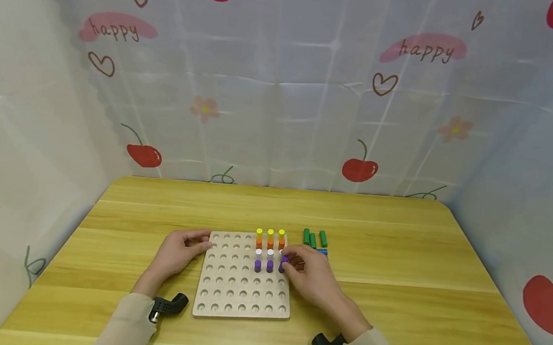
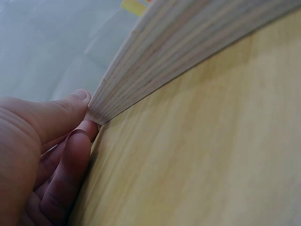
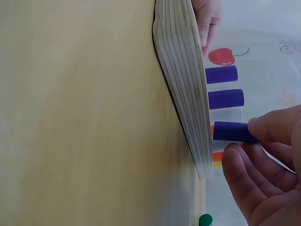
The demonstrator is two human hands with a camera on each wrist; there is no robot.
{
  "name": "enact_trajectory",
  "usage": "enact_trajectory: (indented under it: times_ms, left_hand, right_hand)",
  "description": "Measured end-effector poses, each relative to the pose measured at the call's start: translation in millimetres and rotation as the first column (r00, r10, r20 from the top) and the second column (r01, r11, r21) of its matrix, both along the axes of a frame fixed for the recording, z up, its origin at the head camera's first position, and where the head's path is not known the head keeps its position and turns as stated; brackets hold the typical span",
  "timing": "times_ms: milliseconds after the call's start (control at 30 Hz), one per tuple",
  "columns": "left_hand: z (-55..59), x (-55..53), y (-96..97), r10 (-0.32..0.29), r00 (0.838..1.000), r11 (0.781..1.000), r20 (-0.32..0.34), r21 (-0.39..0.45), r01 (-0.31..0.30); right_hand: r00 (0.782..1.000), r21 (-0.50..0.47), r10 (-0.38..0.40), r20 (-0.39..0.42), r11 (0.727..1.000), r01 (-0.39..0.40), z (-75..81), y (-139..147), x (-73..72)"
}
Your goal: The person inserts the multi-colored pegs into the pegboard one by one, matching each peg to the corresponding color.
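Observation:
A pale wooden pegboard (image 1: 234,316) with rows of round holes lies on the table. My left hand (image 1: 175,254) pinches its far left corner, thumb on the top face and fingers at the edge. Over the board's right side, my right hand (image 1: 314,278) pinches a purple peg (image 3: 229,131) between thumb and fingers, its lower end right at the board's surface. Two more purple pegs (image 1: 270,265) stand to its left in the same row. Behind them are white pegs (image 1: 269,255), partly hidden by the right hand, then orange pegs (image 1: 270,244) and yellow pegs (image 1: 270,233).
Loose green pegs (image 1: 312,239) lie on the wooden table (image 1: 380,247) beyond the right hand, with a blue peg (image 1: 321,251) partly behind that hand. A printed curtain (image 1: 285,99) hangs along the table's far edge and sides.

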State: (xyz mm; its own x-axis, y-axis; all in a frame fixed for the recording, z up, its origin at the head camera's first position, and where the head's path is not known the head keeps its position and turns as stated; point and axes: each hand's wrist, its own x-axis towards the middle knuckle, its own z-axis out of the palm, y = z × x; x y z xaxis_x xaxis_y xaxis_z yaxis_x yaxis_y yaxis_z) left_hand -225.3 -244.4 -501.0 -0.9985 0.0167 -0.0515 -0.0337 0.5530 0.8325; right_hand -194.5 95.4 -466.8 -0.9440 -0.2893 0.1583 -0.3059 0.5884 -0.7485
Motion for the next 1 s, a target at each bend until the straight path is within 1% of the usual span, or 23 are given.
enact_trajectory:
  times_ms: [300, 633, 833, 1000]
  left_hand:
    - [-0.8, 0.5, -0.8, -0.005, 1.0, 1.0, -0.006, -0.003, 0.005]
    - [-0.2, -0.6, 0.2, -0.004, 1.0, 1.0, 0.012, 0.02, 0.004]
    - [-0.3, 0.0, 0.1, -0.003, 1.0, 1.0, 0.005, 0.014, 0.003]
    - [-0.4, 0.4, -0.8, -0.005, 1.0, 1.0, 0.001, -0.007, 0.005]
  right_hand:
    - [1.0, 0.026, 0.027, -0.003, 0.999, -0.026, -3.2, -0.4, 0.6]
    - [0.999, 0.045, 0.038, -0.004, 0.998, -0.038, -4.4, 0.0, 2.8]
    - [0.999, 0.041, 0.043, -0.012, 0.998, -0.042, -5.2, 0.5, 3.8]
    - [0.999, 0.028, 0.037, -0.024, 0.999, -0.036, -4.7, 6.7, 2.0]
